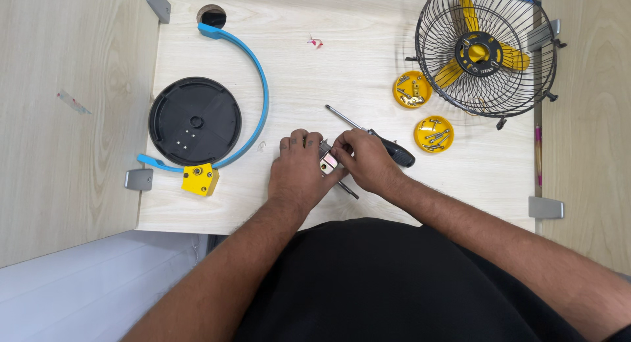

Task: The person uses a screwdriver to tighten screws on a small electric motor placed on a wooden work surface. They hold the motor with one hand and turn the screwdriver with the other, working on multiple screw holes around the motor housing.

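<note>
My left hand [299,171] and my right hand [368,161] meet near the front middle of the pale wooden table [328,79], both gripping a small metal bracket part [328,162] between the fingertips. A thin dark rod sticks out below the hands toward the table's front edge. Just behind my right hand lies a screwdriver [374,133] with a black handle and a silver shaft pointing back left.
A black round base [194,121] sits at left, ringed by a blue curved band [253,66] with a yellow block [200,179] at its front end. A wire fan cage with yellow blades [485,49] stands back right. Two yellow caps of screws [412,90] [434,134] lie beside it.
</note>
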